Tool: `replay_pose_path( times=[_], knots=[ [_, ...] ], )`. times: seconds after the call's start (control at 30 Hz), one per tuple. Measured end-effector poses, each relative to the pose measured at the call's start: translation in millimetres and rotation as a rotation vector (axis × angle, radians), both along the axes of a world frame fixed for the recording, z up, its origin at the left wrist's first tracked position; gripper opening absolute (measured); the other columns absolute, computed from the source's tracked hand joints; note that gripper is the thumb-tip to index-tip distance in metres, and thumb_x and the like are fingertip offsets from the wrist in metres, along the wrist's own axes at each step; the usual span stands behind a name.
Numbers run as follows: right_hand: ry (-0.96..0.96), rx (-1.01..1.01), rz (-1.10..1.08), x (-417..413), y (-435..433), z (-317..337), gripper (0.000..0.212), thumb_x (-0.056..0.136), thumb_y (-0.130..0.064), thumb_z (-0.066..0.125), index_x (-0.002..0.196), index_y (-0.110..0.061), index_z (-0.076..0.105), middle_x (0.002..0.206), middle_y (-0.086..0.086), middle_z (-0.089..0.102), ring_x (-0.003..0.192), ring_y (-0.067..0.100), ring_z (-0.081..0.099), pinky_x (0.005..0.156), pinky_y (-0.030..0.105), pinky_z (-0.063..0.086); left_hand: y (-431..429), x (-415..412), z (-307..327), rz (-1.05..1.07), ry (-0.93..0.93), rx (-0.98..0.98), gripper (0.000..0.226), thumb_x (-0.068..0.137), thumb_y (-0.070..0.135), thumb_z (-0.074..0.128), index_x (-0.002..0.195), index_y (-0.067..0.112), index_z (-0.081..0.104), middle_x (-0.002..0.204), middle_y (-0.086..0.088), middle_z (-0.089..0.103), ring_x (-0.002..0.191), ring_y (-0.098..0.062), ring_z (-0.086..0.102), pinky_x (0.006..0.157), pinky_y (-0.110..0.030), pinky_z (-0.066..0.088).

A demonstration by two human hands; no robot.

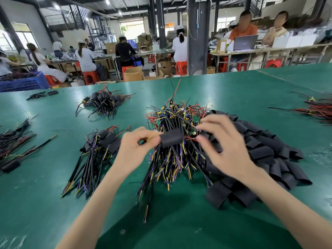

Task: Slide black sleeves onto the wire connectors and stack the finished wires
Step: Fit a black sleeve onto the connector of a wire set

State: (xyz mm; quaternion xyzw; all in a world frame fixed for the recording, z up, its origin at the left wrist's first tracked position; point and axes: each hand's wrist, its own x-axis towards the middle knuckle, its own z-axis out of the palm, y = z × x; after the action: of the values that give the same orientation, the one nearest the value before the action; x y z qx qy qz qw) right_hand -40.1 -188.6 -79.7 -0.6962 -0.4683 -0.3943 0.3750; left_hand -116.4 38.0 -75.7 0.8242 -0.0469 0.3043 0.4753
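A black sleeve sits on a wire held above the big pile of bare wires with green boards. My left hand pinches the wire's yellow-tipped end just left of the sleeve. My right hand pinches the red wire end at the sleeve's right side, its other fingers spread. A heap of loose black sleeves lies to the right. A stack of sleeved wires lies left of my left hand.
The green table carries another sleeved-wire stack at the back, dark wire bundles at the left edge and red-black wires at the far right. A blue crate and seated workers are beyond the table.
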Motion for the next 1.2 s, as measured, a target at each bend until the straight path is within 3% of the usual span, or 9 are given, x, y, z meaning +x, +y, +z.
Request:
replay_pose_path(
  times=[0.13, 0.23, 0.33, 0.47, 0.63, 0.73, 0.9, 1.1, 1.2],
  knots=[
    [0.169, 0.197, -0.280, 30.3, -26.4, 13.6, 0.009, 0.088, 0.000, 0.052, 0.090, -0.004, 0.060, 0.091, 0.008, 0.056, 0.078, 0.020, 0.052, 0.074, 0.027, 0.044, 34.6, -2.0, 8.8, 0.258, -0.143, -0.171, 0.030, 0.086, 0.002, 0.063, 0.088, 0.032, 0.070, 0.055, 0.022, 0.055, 0.048, 0.006, 0.039, 0.049, -0.011, 0.030],
    [0.516, -0.087, -0.429, 53.5, -38.4, 5.6, 0.012, 0.082, -0.002, 0.058, 0.084, -0.012, 0.063, 0.088, 0.007, 0.065, 0.081, 0.026, 0.059, 0.081, 0.040, 0.048, 65.6, -5.2, 8.9, 0.507, -0.152, -0.230, 0.020, 0.088, 0.011, 0.062, 0.086, 0.029, 0.071, 0.052, 0.021, 0.053, 0.049, 0.004, 0.036, 0.050, -0.017, 0.031],
    [0.728, -0.442, -0.362, 62.1, -39.5, -6.5, 0.012, 0.078, -0.014, 0.067, 0.090, -0.015, 0.065, 0.093, 0.005, 0.063, 0.091, 0.023, 0.060, 0.086, 0.031, 0.045, 92.4, -8.5, -1.8, 0.805, -0.002, -0.087, 0.022, 0.088, 0.018, 0.058, 0.068, 0.009, 0.065, 0.052, 0.002, 0.046, 0.061, -0.021, 0.043, 0.058, -0.029, 0.036],
    [0.775, -0.710, -0.340, 64.5, -33.8, -20.6, 0.034, 0.079, -0.025, 0.072, 0.108, -0.016, 0.056, 0.097, -0.001, 0.048, 0.093, 0.016, 0.048, 0.081, 0.026, 0.037, 97.7, -14.0, -15.0, 1.047, 0.331, 0.040, 0.020, 0.089, 0.012, 0.054, 0.098, 0.002, 0.068, 0.094, -0.027, 0.064, 0.096, -0.045, 0.056, 0.082, -0.043, 0.045],
    [0.742, -0.674, -0.363, 67.3, -32.6, -25.3, 0.039, 0.079, -0.030, 0.073, 0.109, -0.018, 0.052, 0.096, -0.002, 0.043, 0.088, 0.017, 0.045, 0.079, 0.029, 0.036, 74.0, -12.1, -12.2, 1.230, 0.513, 0.252, 0.030, 0.078, 0.002, 0.053, 0.107, -0.005, 0.055, 0.121, -0.032, 0.043, 0.116, -0.039, 0.036, 0.095, -0.046, 0.027],
    [0.730, -0.538, -0.343, 67.8, -33.5, -25.1, 0.034, 0.082, -0.030, 0.069, 0.111, -0.020, 0.054, 0.092, -0.003, 0.039, 0.090, 0.019, 0.048, 0.084, 0.030, 0.037, 48.2, -1.3, 3.0, 1.109, 0.336, 0.297, 0.037, 0.080, 0.006, 0.055, 0.117, 0.002, 0.054, 0.124, -0.026, 0.045, 0.117, -0.039, 0.036, 0.095, -0.049, 0.028],
    [0.637, -0.307, -0.349, 65.1, -33.4, -19.6, 0.017, 0.083, -0.022, 0.067, 0.100, -0.022, 0.067, 0.094, 0.000, 0.040, 0.087, 0.020, 0.050, 0.086, 0.028, 0.038, -4.1, 58.2, 37.3, 0.565, 0.233, 0.140, 0.027, 0.090, 0.023, 0.050, 0.113, 0.023, 0.065, 0.118, 0.000, 0.065, 0.113, -0.025, 0.054, 0.103, -0.042, 0.038],
    [0.575, -0.192, -0.393, 60.4, -31.5, -15.6, 0.017, 0.084, -0.024, 0.067, 0.094, -0.010, 0.064, 0.108, 0.001, 0.051, 0.095, 0.022, 0.054, 0.085, 0.035, 0.042, -26.2, 130.0, 50.7, 0.482, 0.474, 0.341, 0.029, 0.088, 0.039, 0.053, 0.068, 0.019, 0.054, 0.076, -0.002, 0.059, 0.089, -0.026, 0.056, 0.085, -0.037, 0.027],
    [0.613, -0.193, -0.368, 61.7, -32.8, -12.0, 0.019, 0.088, -0.030, 0.062, 0.098, -0.014, 0.059, 0.104, 0.003, 0.061, 0.098, 0.025, 0.056, 0.086, 0.038, 0.043, -21.7, 139.3, 48.8, 0.506, 0.454, 0.364, 0.021, 0.085, 0.031, 0.059, 0.067, 0.022, 0.052, 0.073, 0.001, 0.056, 0.080, -0.024, 0.051, 0.079, -0.035, 0.021]
  ],
)
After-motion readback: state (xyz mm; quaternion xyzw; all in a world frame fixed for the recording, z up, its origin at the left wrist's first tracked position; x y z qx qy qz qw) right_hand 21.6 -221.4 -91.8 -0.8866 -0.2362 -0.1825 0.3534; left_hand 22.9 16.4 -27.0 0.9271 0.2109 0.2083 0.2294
